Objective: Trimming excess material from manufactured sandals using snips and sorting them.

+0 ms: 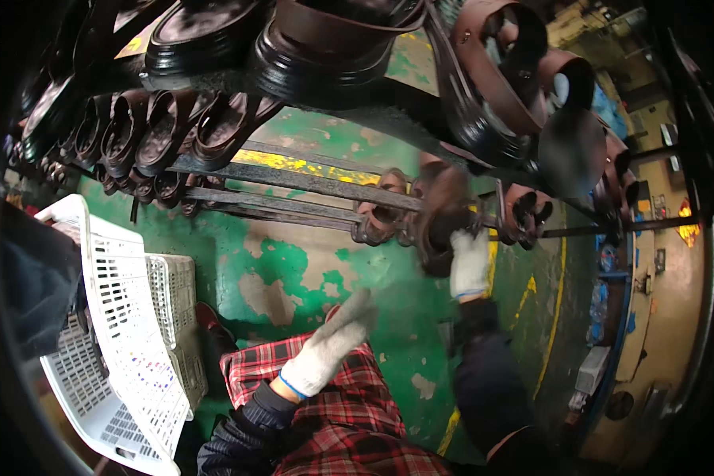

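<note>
My right hand (470, 266), in a white knitted glove, is closed on a dark brown sandal (439, 226) beside the rack's lower bars. The sandal is smeared by motion, and my fingertips are partly hidden. My left hand (331, 349), also gloved, hangs over my lap with its blurred fingers stretched out and nothing in it. More brown sandals (379, 208) with black soles sit on the lower bars (301, 181), just left of the held one. Large sandals (325, 67) line the upper bar close overhead.
White plastic baskets (127, 309) stand at my left, one tilted over. A red plaid apron (357, 389) covers my lap. Several sandals (160, 131) hang along the rack's left side. The green floor (270, 270) has worn patches and yellow lines. Shelving (611, 293) stands at right.
</note>
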`<action>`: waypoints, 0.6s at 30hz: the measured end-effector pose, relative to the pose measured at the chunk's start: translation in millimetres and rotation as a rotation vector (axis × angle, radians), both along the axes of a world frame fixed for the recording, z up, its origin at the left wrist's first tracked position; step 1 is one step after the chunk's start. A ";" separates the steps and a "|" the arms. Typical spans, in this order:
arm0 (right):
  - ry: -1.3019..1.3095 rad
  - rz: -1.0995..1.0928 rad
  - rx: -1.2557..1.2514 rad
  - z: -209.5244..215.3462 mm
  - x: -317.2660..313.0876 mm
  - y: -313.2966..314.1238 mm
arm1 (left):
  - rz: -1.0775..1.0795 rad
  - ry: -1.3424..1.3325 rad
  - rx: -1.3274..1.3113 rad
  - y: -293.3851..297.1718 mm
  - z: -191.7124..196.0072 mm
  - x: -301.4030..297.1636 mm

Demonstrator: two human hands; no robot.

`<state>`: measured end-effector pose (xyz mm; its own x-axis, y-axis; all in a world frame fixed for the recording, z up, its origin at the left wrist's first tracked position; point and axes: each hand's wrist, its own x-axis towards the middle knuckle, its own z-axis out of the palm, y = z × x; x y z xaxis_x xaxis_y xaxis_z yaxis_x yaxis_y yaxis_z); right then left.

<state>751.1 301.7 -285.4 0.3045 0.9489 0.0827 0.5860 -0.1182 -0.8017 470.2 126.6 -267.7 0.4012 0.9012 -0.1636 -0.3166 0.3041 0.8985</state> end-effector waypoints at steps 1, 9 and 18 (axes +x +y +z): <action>-0.111 0.007 0.039 7.5 33.2 34.8 | 0.055 -0.218 -0.185 1.0 12.0 -2.6; -0.705 0.324 0.035 16.8 -14.6 31.2 | 1.098 -0.056 -0.397 -141.9 19.4 -180.0; 0.099 1.154 -0.101 -5.2 -470.8 -141.0 | 1.698 0.517 -0.709 -369.6 -72.5 -453.0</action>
<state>280.2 160.8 -290.6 -0.7443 0.6676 0.0153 0.3223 0.3792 -0.8674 17.2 -243.0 -340.3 -0.9053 -0.0405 -0.4229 -0.4140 0.3076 0.8567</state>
